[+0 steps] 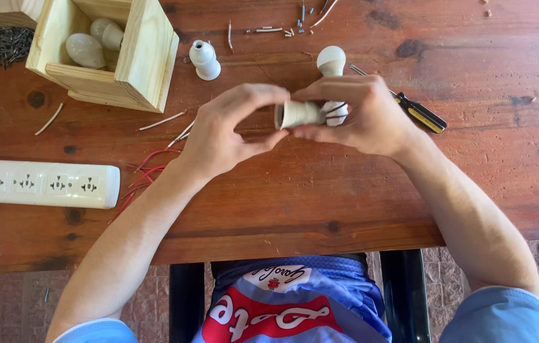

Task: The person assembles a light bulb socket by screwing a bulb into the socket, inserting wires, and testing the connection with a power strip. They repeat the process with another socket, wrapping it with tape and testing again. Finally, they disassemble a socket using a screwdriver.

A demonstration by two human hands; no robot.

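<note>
Both hands meet above mid-table: left hand (228, 130) pinches the open end of a white lamp socket (301, 114) between thumb and fingers, right hand (361, 114) closed around its other end. Bare wood lies near, toward the table's front edge (295, 244). Left, a white power strip (40, 183) and red wires (145, 174); far left, a wooden box (139, 63) holding bulbs. Far, a spare socket (204, 60) and a bulb (331, 60); right, a screwdriver (419, 114) just beside the right hand.
</note>
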